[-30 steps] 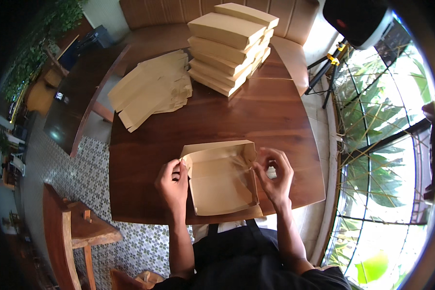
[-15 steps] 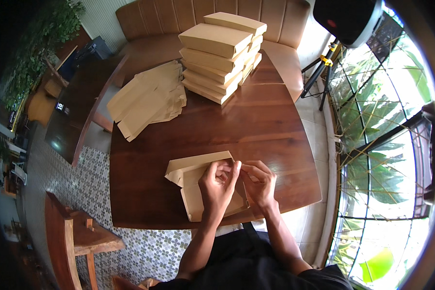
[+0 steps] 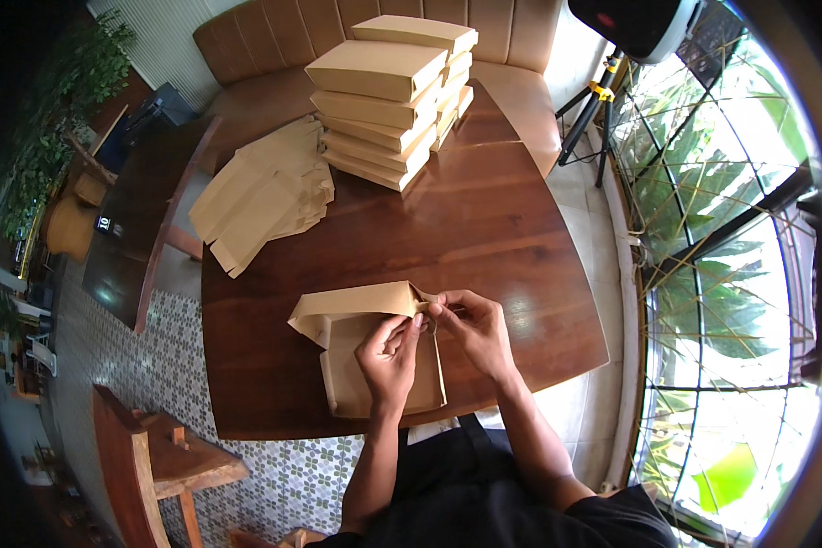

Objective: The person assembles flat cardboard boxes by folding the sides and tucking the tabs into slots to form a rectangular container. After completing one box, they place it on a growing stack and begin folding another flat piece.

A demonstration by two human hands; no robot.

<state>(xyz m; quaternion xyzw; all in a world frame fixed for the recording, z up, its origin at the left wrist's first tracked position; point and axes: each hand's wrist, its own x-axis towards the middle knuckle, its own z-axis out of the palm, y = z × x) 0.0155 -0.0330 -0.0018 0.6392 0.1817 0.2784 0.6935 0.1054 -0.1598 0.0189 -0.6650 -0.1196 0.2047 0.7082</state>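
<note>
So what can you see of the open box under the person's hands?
The box is plain brown, apparently thin cardboard, with low walls. It sits open side up on the dark wooden table, by the near edge. Its far left corner gapes, not joined up. At the far right corner, the right hand pinches the cardboard; the left hand reaches over the inside to that corner too, hiding part of the bottom.

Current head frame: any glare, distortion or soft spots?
All in head view: window blown out in patches; pale sheen on wooden table, its edges bowed by the fisheye; rim near black, far-left background dim and soft; left hand, right hand and cardboard box look fairly crisp.
</note>
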